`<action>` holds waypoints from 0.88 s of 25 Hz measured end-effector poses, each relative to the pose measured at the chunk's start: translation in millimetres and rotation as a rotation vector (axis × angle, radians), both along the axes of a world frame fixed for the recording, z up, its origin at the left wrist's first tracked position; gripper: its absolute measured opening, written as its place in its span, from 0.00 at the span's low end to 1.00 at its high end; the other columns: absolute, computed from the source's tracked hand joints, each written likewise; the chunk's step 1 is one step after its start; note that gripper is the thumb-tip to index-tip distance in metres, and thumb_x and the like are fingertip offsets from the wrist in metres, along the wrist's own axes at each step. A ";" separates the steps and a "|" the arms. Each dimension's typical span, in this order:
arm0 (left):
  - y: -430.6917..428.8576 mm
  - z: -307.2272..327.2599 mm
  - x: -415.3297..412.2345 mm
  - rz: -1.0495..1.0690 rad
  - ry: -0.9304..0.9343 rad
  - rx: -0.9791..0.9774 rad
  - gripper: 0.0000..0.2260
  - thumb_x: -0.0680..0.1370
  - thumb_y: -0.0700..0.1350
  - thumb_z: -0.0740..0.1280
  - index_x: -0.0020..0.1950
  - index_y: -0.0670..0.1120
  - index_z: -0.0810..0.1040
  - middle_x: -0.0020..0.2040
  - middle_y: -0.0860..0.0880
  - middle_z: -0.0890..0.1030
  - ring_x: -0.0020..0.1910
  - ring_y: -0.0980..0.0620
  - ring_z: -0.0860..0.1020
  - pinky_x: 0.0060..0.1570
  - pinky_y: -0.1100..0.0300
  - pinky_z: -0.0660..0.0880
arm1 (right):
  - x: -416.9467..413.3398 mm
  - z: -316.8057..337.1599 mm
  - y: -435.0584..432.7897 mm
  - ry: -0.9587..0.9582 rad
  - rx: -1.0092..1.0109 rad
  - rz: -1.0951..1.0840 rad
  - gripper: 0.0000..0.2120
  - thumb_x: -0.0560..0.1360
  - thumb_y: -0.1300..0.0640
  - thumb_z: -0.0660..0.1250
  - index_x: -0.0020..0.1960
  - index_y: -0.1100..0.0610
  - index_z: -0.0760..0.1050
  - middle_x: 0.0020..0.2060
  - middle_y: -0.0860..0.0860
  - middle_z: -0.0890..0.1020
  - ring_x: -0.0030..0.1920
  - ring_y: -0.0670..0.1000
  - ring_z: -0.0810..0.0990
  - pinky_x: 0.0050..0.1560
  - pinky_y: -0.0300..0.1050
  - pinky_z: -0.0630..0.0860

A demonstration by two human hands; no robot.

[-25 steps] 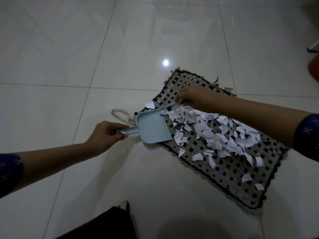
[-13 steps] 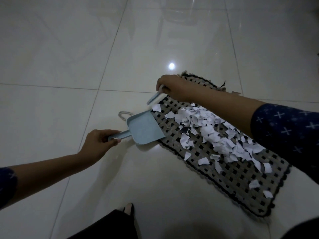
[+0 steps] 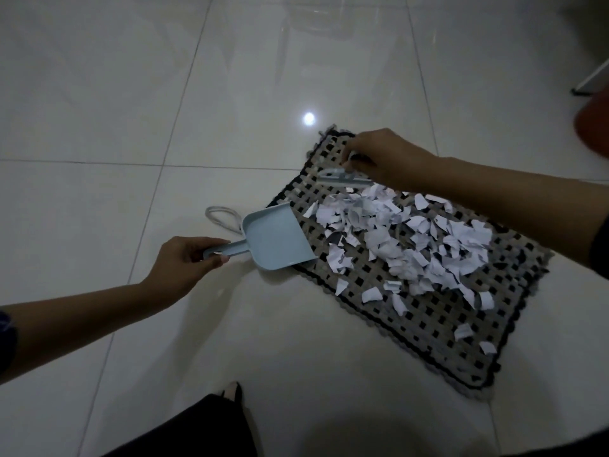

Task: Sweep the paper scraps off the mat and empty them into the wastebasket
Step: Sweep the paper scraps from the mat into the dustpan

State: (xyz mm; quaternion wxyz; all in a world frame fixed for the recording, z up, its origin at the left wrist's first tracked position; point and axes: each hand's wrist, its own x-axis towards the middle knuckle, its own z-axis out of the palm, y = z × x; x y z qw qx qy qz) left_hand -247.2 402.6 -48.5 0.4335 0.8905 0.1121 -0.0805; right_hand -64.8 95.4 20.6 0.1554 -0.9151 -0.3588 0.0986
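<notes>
- The left hand (image 3: 188, 258) reaches in from the left edge, its fingers and thumb curled round the handle of a pale blue dustpan (image 3: 280, 239).
- A pale loop of cord (image 3: 224, 219) lies on the tiled floor (image 3: 99, 110) just behind the pan, near where the handle joins it.
- The dustpan lies low on the floor, and its open mouth meets the left edge of the mat (image 3: 428, 334), facing the scraps. The pan's inside looks bare.
- A dark garment (image 3: 197, 427) and what seems a toe show at the bottom edge.
- A bright spot of reflected light (image 3: 308, 119) sits on the floor beyond the mat's far corner.
- A small pale blue brush (image 3: 344, 180) is over the far left part of the mat, just beside the far end of the scrap heap. Whether it touches the weave I cannot tell.
- The right hand (image 3: 385, 156) comes in from the right and pinches the brush from above.
- The paper scraps (image 3: 412, 245) lie in a thick white band across the middle of the mat, with a few loose pieces toward its near right corner.
- The mat is a checked weave with a dark border and lies slantwise on the floor.
- A blurred reddish thing (image 3: 593, 123) shows at the right edge.
</notes>
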 end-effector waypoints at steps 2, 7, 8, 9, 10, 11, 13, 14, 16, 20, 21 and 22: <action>-4.2 -2.8 4.7 -0.004 -0.002 0.008 0.12 0.71 0.42 0.72 0.54 0.47 0.83 0.43 0.47 0.85 0.46 0.50 0.83 0.44 0.69 0.74 | 2.8 -0.8 -11.3 -0.084 0.037 -0.141 0.08 0.79 0.62 0.61 0.51 0.64 0.78 0.46 0.59 0.82 0.42 0.54 0.76 0.43 0.45 0.70; -17.9 -6.2 23.7 -0.032 -0.063 0.070 0.14 0.71 0.41 0.73 0.56 0.44 0.82 0.44 0.47 0.84 0.44 0.50 0.82 0.42 0.74 0.72 | 2.1 -16.5 -46.5 -0.262 -0.033 -0.471 0.12 0.80 0.57 0.59 0.50 0.64 0.77 0.44 0.62 0.82 0.44 0.61 0.78 0.43 0.48 0.72; -20.5 -6.8 27.0 -0.044 -0.077 0.075 0.14 0.71 0.41 0.73 0.56 0.43 0.82 0.44 0.46 0.84 0.45 0.49 0.82 0.45 0.70 0.74 | 0.1 -21.3 -50.9 -0.261 -0.044 -0.509 0.12 0.80 0.57 0.58 0.50 0.64 0.77 0.44 0.62 0.82 0.43 0.60 0.78 0.42 0.47 0.70; -22.5 -7.9 29.7 -0.053 -0.086 0.076 0.14 0.71 0.41 0.73 0.56 0.44 0.82 0.44 0.46 0.84 0.45 0.48 0.82 0.47 0.65 0.76 | -2.3 -26.3 -53.4 -0.247 -0.043 -0.539 0.12 0.80 0.57 0.58 0.49 0.64 0.77 0.43 0.62 0.82 0.41 0.59 0.77 0.41 0.47 0.69; -24.1 -9.0 32.2 -0.066 -0.093 0.076 0.13 0.71 0.41 0.73 0.56 0.44 0.82 0.44 0.45 0.85 0.45 0.47 0.82 0.47 0.63 0.76 | -5.2 -30.8 -54.0 -0.222 -0.026 -0.560 0.12 0.79 0.58 0.58 0.48 0.64 0.76 0.43 0.62 0.82 0.39 0.57 0.75 0.40 0.46 0.69; -25.2 -10.7 34.6 -0.081 -0.100 0.078 0.13 0.71 0.42 0.73 0.55 0.44 0.82 0.43 0.45 0.85 0.45 0.47 0.82 0.45 0.65 0.75 | -8.2 -35.2 -52.7 -0.192 -0.005 -0.574 0.12 0.79 0.58 0.58 0.48 0.65 0.76 0.42 0.63 0.82 0.39 0.57 0.75 0.40 0.45 0.68; -27.7 -13.8 39.5 -0.110 -0.112 0.082 0.13 0.71 0.42 0.73 0.55 0.44 0.82 0.43 0.45 0.84 0.44 0.48 0.82 0.41 0.72 0.72 | -12.6 -40.9 -46.6 -0.158 0.021 -0.588 0.12 0.79 0.59 0.58 0.47 0.66 0.76 0.42 0.64 0.81 0.40 0.58 0.77 0.39 0.45 0.68; -29.7 -14.1 41.7 -0.118 -0.116 0.079 0.14 0.71 0.42 0.73 0.55 0.43 0.82 0.43 0.45 0.84 0.43 0.49 0.82 0.39 0.74 0.71 | -14.5 -41.7 -42.4 -0.153 0.035 -0.595 0.12 0.79 0.60 0.59 0.46 0.66 0.76 0.41 0.64 0.81 0.40 0.59 0.77 0.39 0.44 0.67; -35.5 -13.4 45.7 -0.137 -0.121 0.065 0.13 0.71 0.40 0.73 0.55 0.42 0.82 0.40 0.47 0.83 0.40 0.56 0.80 0.38 0.75 0.71 | -18.9 -41.3 -34.0 -0.152 0.079 -0.610 0.11 0.78 0.60 0.59 0.45 0.66 0.76 0.40 0.63 0.81 0.37 0.56 0.74 0.39 0.43 0.64; -43.8 -13.1 52.0 -0.158 -0.149 0.077 0.12 0.71 0.38 0.72 0.55 0.41 0.82 0.35 0.53 0.78 0.35 0.66 0.76 0.34 0.76 0.69 | -28.4 -41.3 -22.0 -0.116 0.155 -0.588 0.11 0.78 0.61 0.61 0.40 0.66 0.75 0.33 0.60 0.77 0.34 0.54 0.71 0.36 0.43 0.65; -44.4 -13.3 52.8 -0.152 -0.146 0.078 0.13 0.72 0.38 0.72 0.55 0.41 0.82 0.35 0.53 0.78 0.35 0.64 0.76 0.34 0.76 0.68 | -29.7 -41.5 -19.3 -0.105 0.164 -0.575 0.12 0.78 0.60 0.61 0.39 0.66 0.74 0.32 0.59 0.76 0.33 0.54 0.71 0.36 0.45 0.67; -44.5 -13.7 52.8 -0.151 -0.144 0.078 0.12 0.72 0.38 0.71 0.55 0.42 0.82 0.35 0.53 0.78 0.35 0.63 0.76 0.33 0.76 0.68 | -30.0 -42.0 -16.8 -0.096 0.174 -0.566 0.12 0.78 0.60 0.61 0.40 0.67 0.75 0.32 0.59 0.76 0.33 0.54 0.72 0.37 0.46 0.69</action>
